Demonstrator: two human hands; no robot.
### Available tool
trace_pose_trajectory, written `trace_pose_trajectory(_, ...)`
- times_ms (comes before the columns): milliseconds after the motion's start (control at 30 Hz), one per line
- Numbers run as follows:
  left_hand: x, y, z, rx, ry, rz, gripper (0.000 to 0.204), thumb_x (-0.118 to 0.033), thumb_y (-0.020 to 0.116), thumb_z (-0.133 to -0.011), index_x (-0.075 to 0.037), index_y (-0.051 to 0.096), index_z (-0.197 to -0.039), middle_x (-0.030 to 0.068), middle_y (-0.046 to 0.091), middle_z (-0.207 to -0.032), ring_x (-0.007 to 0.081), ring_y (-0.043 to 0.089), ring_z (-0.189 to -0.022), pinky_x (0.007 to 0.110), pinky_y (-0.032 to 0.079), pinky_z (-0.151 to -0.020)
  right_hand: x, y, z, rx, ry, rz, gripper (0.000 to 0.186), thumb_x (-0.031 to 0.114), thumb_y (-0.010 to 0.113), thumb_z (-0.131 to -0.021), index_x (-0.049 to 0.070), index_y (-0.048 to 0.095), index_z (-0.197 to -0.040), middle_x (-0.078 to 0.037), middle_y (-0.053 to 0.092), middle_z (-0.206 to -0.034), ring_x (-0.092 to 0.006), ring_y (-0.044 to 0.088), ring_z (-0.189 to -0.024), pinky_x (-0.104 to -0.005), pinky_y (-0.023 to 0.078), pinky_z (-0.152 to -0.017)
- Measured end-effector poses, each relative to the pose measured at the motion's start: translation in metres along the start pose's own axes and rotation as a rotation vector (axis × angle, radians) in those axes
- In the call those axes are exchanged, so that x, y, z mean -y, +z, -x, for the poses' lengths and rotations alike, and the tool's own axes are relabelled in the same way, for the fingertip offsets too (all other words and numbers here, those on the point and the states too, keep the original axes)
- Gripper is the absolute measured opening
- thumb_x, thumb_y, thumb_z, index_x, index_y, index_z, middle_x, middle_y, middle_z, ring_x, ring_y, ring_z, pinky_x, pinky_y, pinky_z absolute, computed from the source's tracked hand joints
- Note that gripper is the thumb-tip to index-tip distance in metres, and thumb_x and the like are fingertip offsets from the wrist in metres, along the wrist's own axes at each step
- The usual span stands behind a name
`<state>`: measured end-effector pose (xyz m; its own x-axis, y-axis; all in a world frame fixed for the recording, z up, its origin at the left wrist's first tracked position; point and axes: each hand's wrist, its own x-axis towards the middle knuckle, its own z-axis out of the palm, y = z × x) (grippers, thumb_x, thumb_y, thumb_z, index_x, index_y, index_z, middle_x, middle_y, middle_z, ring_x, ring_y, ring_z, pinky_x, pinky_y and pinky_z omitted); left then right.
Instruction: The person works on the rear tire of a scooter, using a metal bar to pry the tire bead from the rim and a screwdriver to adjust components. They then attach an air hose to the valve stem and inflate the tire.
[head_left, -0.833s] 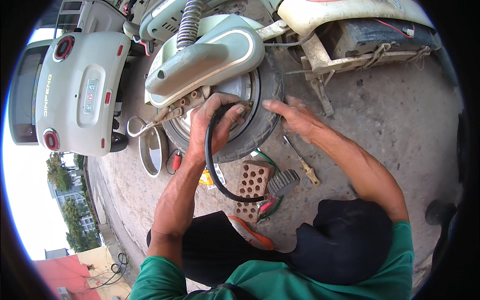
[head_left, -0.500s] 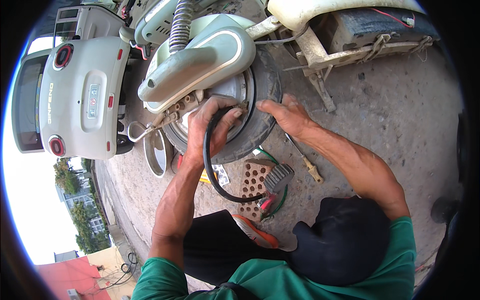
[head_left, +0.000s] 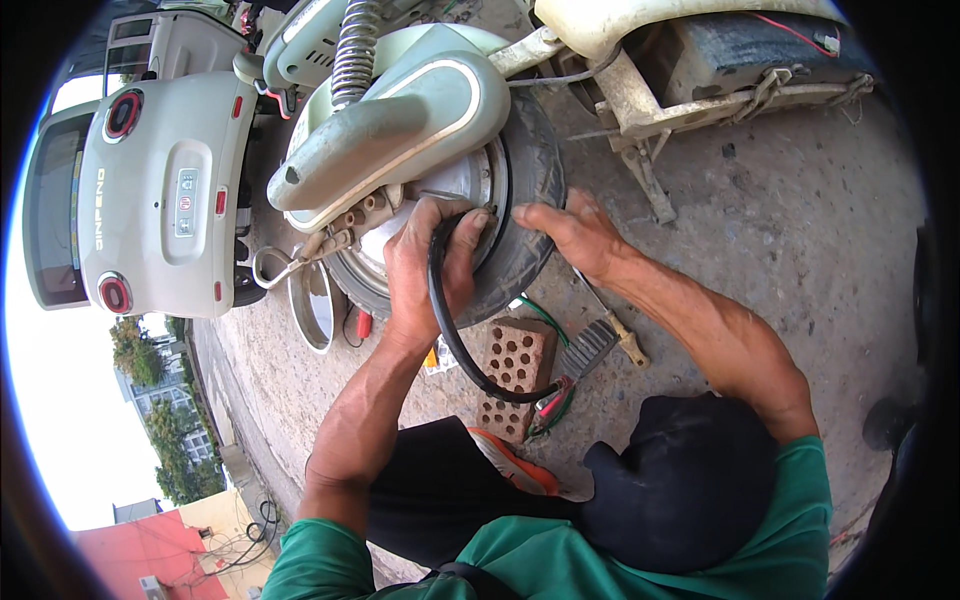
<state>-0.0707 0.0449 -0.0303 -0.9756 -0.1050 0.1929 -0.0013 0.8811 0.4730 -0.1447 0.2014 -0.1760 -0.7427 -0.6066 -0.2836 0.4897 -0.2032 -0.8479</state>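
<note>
My left hand (head_left: pixel 425 275) is closed round the upper end of a black hose (head_left: pixel 440 290), beside the silver wheel hub (head_left: pixel 455 180) of a scooter. Its thumb and fingers pinch the hose end against the inner edge of the rim, and they hide the fitting there. On the right side of the same wheel, my right hand (head_left: pixel 585 238) grips the black tyre (head_left: pixel 537 160). The thumb lies on the sidewall, while the other fingers are mostly hidden. From my left hand the hose loops down to a grey ribbed piece (head_left: pixel 592 348) with a red fitting.
A perforated brick (head_left: pixel 530 375) lies below the wheel, next to a screwdriver (head_left: pixel 630 343) and a green cord (head_left: pixel 540 312). A round metal pan (head_left: pixel 327 325) and a red-handled item (head_left: pixel 364 325) sit to the left. Above the wheel are the scooter's grey cover (head_left: pixel 400 140) and spring (head_left: pixel 357 60). A parked white vehicle (head_left: pixel 160 190) stands left.
My left hand has shifted slightly right, with its end of the hose. The grey ribbed piece has moved right and turned, uncovering more of the brick. My right hand stays on the tyre.
</note>
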Motion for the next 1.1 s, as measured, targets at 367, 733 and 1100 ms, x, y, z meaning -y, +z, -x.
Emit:
trace_pose_trajectory(367, -0.006, 0.007, 0.005, -0.070, -0.049, -0.058, 0.021, -0.017, 0.078, -0.101, 0.001, 0.070, -0.098, 0.0217, 0.073, -0.084, 0.0393, 0.075, -0.078, 0.045, 0.057, -0.071, 0.005, 0.004, 0.005, 0.078, -0.075, -0.104, 0.045, 0.033, 0.075, -0.095, -0.005, 0.075, -0.121, -0.012, 0.078, -0.110, -0.0191, 0.072, -0.100, -0.0385, 0.058, -0.091)
trace_pose_trajectory(733, -0.008, -0.004, 0.002, 0.001, -0.184, 0.055, 0.025, -0.023, 0.077, -0.101, 0.001, 0.071, -0.098, 0.0230, 0.075, -0.085, 0.0430, 0.076, -0.080, 0.049, 0.058, -0.074, 0.012, -0.043, 0.029, 0.045, 0.072, 0.260, 0.070, 0.065, 0.070, -0.096, -0.001, 0.075, -0.119, -0.008, 0.071, -0.104, -0.0167, 0.061, -0.089, -0.0365, 0.051, -0.075)
trace_pose_trajectory(1100, 0.005, 0.004, 0.004, 0.006, -0.159, -0.045, 0.032, -0.033, 0.072, -0.103, -0.002, 0.065, -0.103, 0.0263, 0.074, -0.090, 0.0512, 0.074, -0.087, 0.058, 0.058, -0.075, -0.095, -0.090, 0.200, 0.030, 0.264, 0.063, 0.096, 0.058, 0.087, -0.085, -0.001, 0.054, -0.152, -0.009, 0.069, -0.127, -0.0058, 0.055, -0.076, -0.0221, 0.039, -0.059)
